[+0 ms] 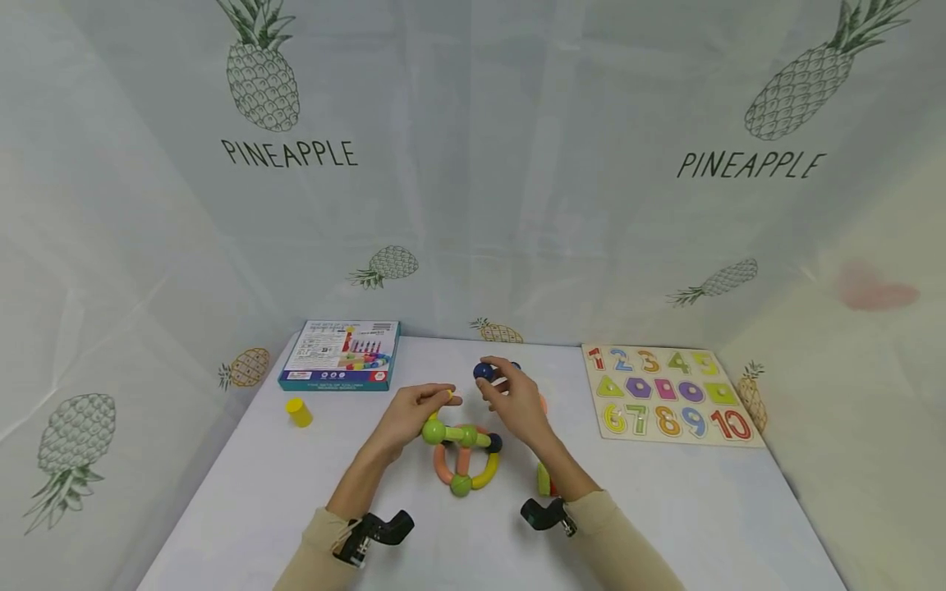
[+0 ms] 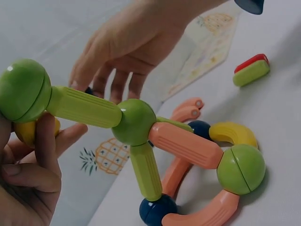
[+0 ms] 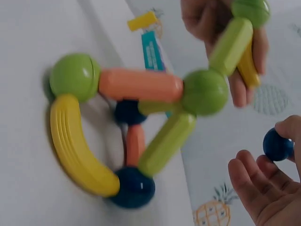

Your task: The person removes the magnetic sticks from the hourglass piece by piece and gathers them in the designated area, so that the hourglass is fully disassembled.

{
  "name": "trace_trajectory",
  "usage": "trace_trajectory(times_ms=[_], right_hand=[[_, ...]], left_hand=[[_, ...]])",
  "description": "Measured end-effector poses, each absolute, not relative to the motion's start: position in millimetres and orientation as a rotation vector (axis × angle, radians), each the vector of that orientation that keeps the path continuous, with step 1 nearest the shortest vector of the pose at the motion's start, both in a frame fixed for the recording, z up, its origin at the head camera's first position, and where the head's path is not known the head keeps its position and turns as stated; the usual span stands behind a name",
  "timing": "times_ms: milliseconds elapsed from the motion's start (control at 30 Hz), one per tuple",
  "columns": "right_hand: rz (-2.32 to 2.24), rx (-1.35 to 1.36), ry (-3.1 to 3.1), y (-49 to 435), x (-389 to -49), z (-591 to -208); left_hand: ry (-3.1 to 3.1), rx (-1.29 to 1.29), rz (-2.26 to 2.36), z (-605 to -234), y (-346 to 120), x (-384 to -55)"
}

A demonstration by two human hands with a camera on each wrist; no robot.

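Note:
My left hand [image 1: 406,417] grips a yellow magnetic rod [image 3: 248,68], which joins a green ball [image 2: 24,89] at the end of a raised rod structure. The structure has light green rods [image 2: 84,107], orange rods [image 3: 141,84], a curved yellow rod [image 3: 77,146], green balls and dark blue balls. Its lower ring rests on the table. Behind and right of it, my right hand [image 1: 521,406] pinches a loose dark blue ball [image 1: 484,371] between thumb and fingers. That ball is apart from the yellow rod. A second dark blue ball [image 1: 516,365] shows partly behind the right hand.
A toy box [image 1: 340,355] lies at the back left, with a yellow cylinder [image 1: 299,412] in front. At the right is a number puzzle board [image 1: 672,396]. Red and green pieces [image 2: 251,70] and curved orange rods [image 2: 188,110] lie near the structure.

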State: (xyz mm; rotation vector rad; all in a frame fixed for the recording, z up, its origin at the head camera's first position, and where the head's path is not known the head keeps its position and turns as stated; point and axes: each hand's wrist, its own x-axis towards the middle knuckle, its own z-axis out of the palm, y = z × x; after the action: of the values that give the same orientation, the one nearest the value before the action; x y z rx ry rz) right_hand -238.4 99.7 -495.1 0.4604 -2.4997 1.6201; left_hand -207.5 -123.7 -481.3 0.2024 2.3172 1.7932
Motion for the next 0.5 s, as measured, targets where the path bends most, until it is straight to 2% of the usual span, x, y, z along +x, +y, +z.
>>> trace_trajectory(times_ms=[333, 500], right_hand=[[1.438, 0.137, -2.643, 168.8, -276.3, -517.1], [1.34, 0.083, -2.758, 187.9, -288.4, -524.0]], left_hand=[[2.218, 0.183, 1.849, -490.0, -128.6, -211.5], [2.202, 0.196, 1.849, -489.0, -127.8, -214.2]])
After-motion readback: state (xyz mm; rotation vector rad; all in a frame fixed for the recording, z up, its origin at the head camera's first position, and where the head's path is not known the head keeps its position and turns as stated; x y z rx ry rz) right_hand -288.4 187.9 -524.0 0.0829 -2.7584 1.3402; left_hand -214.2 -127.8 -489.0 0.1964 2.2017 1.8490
